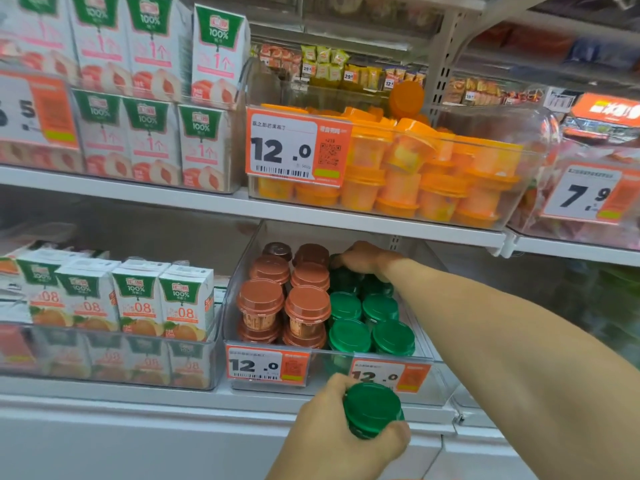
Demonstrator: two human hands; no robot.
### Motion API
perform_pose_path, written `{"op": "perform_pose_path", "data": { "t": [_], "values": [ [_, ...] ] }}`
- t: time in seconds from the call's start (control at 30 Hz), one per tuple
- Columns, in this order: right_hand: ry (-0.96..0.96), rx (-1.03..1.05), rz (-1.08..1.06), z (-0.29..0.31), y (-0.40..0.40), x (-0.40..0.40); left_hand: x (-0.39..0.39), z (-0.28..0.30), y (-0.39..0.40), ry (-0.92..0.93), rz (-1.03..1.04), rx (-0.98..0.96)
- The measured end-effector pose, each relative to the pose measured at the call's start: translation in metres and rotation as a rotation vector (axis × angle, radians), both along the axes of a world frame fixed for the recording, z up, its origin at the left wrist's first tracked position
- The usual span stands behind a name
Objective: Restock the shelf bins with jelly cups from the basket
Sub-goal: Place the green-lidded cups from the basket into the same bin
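Our right hand [363,258] reaches the clear plastic bin's [420,323] back right corner, fingers curled on a green-lidded jelly cup [337,263], filling back rows first. Our left hand [346,434] grips another green-lidded cup [372,408] ready below the bin's front edge.

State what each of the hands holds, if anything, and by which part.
The left hand grips a green jelly cup around its body, below the lid. The right hand rests on the rear green cups; any grip cannot be told.

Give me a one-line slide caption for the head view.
Right hand reaches among rear green-lidded cups in the lower clear bin; left hand grips another green cup out front.
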State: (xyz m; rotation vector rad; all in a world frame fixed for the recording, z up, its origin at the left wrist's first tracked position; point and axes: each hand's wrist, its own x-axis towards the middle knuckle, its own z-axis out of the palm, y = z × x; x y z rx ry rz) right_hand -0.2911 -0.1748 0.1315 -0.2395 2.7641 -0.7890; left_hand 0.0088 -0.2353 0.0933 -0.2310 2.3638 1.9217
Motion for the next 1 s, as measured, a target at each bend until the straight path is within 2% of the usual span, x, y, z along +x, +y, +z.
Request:
{"op": "perform_pose_path", "data": {
  "t": [0.17,0.27,0.37,0.43,0.5,0.57,0.63,0.73,0.8,0.9,1.0],
  "values": [
    [0.063,0.013,0.024,0.001,0.001,0.001,-0.005,0.002,0.004,0.009,-0.005,-0.027],
    [0.334,-0.025,-0.004,0.009,0.007,0.02,-0.006,0.002,0.009,0.05,-0.001,0.011],
    [0.575,-0.141,0.106,0.021,0.025,0.065,-0.007,0.005,0.012,0.155,0.058,0.054],
    [0.507,-0.209,0.234,0.03,0.043,0.106,-0.008,0.009,0.014,0.223,0.115,0.085],
    [0.285,-0.298,0.407,0.041,0.062,0.148,-0.011,0.013,0.015,0.285,0.184,0.115],
    [0.1,-0.283,0.541,0.049,0.078,0.177,-0.012,0.019,0.017,0.345,0.24,0.119],
    [0.068,-0.267,0.587,0.05,0.088,0.192,-0.014,0.023,0.018,0.394,0.267,0.101],
    [0.094,-0.337,0.526,0.05,0.095,0.192,-0.017,0.025,0.021,0.425,0.275,0.077],
    [0.095,-0.409,0.448,0.049,0.097,0.187,-0.019,0.024,0.025,0.397,0.27,-0.016],
    [0.036,-0.564,0.279,0.044,0.103,0.171,-0.02,0.023,0.028,0.378,0.224,-0.303],
    [-0.057,-0.856,0.005,0.036,0.107,0.141,-0.022,0.024,0.032,0.331,0.08,-0.639]
  ]
}}
